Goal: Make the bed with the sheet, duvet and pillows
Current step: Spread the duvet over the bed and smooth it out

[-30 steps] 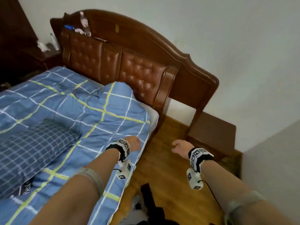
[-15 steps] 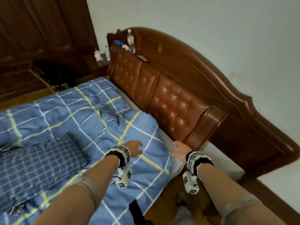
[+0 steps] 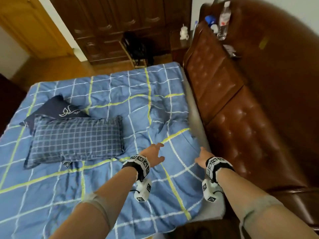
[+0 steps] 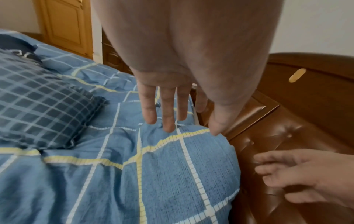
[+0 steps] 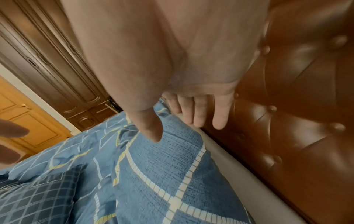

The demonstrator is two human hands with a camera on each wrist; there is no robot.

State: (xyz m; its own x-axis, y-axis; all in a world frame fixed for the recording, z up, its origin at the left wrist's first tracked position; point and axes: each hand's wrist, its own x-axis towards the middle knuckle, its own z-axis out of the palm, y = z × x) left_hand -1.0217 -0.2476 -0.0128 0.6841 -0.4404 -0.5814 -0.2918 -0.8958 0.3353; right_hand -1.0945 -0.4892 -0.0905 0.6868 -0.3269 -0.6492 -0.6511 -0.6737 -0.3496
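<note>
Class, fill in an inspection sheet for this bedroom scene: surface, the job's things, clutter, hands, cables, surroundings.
Surface: bed, pale mattress edge bare along the headboard.
Job's things: blue checked duvet spread, rumpled near the headboard; checked pillow lying on it, overlapping a dark pillow; sheet not identifiable.
Clutter: bottle and small items on the headboard ledge.
Hands: left hand and right hand open over the duvet's corner, gripping nothing.
Cables: thin lead at each wrist unit.
Surroundings: dark wardrobe, yellow door, wooden floor.

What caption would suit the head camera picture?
Both open hands, left and right, reach over the blue checked duvet beside the leather headboard.
</note>
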